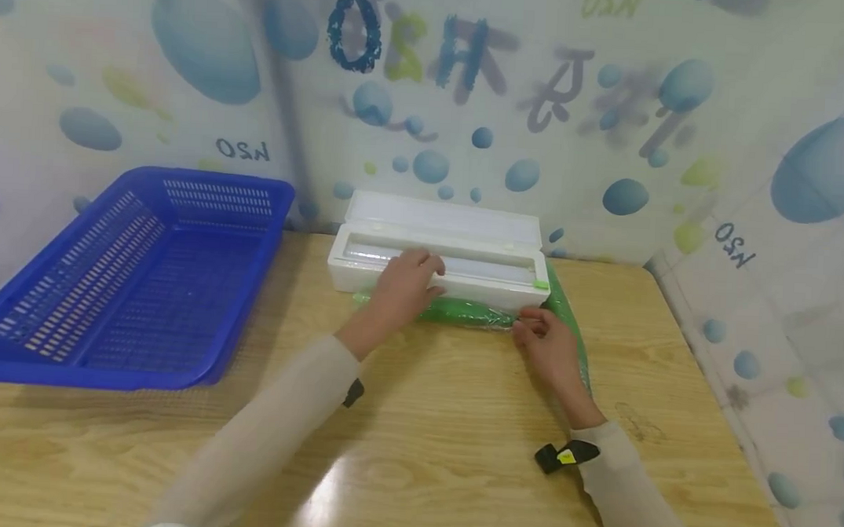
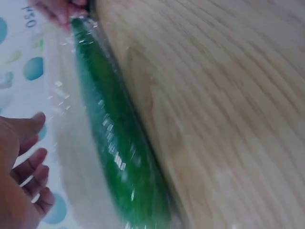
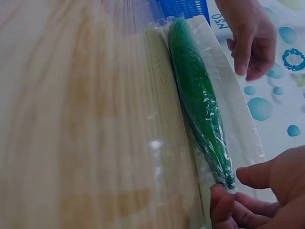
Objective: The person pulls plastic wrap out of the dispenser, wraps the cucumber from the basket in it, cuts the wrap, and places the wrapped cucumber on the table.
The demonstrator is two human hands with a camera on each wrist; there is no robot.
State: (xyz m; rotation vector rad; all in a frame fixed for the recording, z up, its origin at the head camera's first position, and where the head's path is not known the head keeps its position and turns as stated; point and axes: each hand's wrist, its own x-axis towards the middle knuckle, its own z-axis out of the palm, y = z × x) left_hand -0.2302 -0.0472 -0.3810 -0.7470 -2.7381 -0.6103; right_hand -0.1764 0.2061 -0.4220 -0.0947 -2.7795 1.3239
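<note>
A long cucumber [image 1: 462, 312] in clear plastic film lies along the front of a white box [image 1: 365, 279] with its lid raised. In the right wrist view, the film hugs the cucumber [image 3: 198, 86] and bunches at its near tip. My right hand [image 1: 549, 348] pinches this right-hand end between thumb and fingers. Above the box's front edge is my left hand [image 1: 403, 290], fingers loosely bent and holding nothing. In the left wrist view the left hand [image 2: 21, 167] is apart from the cucumber [image 2: 116, 143]. Inside the box lies a pale film roll [image 1: 485, 268].
A blue slotted basket [image 1: 208, 376] stands on the left of the wooden table [image 1: 442, 453]. Another long green, shiny thing [image 1: 568, 309] lies beyond the right hand, partly hidden by it. A patterned wall [image 1: 428, 122] rises behind the box.
</note>
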